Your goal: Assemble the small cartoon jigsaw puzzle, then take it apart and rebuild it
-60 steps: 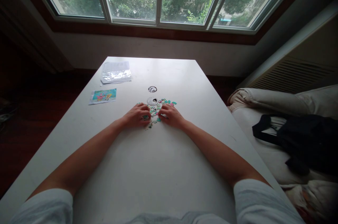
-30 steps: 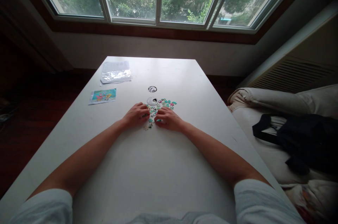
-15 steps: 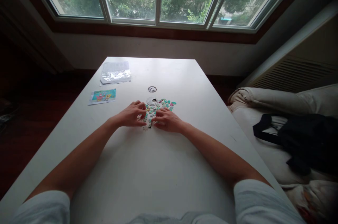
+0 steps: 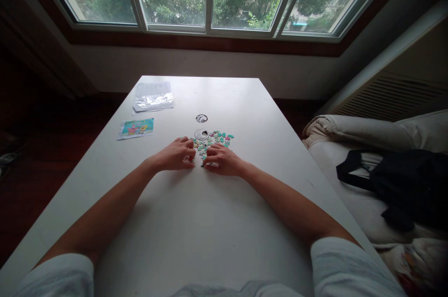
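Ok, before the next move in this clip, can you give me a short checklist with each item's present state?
1. Left hand and right hand both in view: ok.
2. Visible puzzle pieces lying on the white table: ok.
3. Pile fully uncovered: not ok, the hands hide part of it.
4. Piece gripped in either hand: cannot tell, too small.
5. Picture sheet face up and unobstructed: ok.
6. Plastic packet apart from the hands: ok.

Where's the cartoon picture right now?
In the head view, the cartoon picture lies on the left side of the white table, just on the near side of the shiny plastic bag and beyond the left hand.
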Motion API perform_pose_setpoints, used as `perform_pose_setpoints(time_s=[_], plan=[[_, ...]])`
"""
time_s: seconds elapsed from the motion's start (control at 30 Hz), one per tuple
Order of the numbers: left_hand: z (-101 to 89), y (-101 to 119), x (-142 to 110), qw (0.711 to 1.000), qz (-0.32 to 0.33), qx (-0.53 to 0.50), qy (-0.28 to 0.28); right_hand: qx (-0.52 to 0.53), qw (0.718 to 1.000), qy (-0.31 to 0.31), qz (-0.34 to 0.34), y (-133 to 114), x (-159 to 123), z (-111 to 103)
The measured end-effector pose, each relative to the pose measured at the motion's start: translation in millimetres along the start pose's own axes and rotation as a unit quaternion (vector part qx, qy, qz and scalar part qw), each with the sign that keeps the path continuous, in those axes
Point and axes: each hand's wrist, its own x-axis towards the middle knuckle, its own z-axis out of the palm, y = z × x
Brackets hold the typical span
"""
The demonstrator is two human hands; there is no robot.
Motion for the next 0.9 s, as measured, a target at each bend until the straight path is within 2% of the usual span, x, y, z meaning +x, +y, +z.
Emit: perform_pose_setpoints(time_s=[0.3, 0.67, 0.9], plan=[[4.1, 11, 5, 1.000, 0.023, -0.012, 0.002, -0.004, 0.999, 0.016, 0.027, 11, -2, 3], [10.2, 9, 9, 0.999, 0.044, -0.022, 0.016, -0.015, 0.997, 0.045, 0.064, 26, -6, 8], [21.3, 12, 13, 0.998, 0.003, 0.016, 0.061, 0.002, 0.997, 0.035, 0.062, 24, -6, 11]])
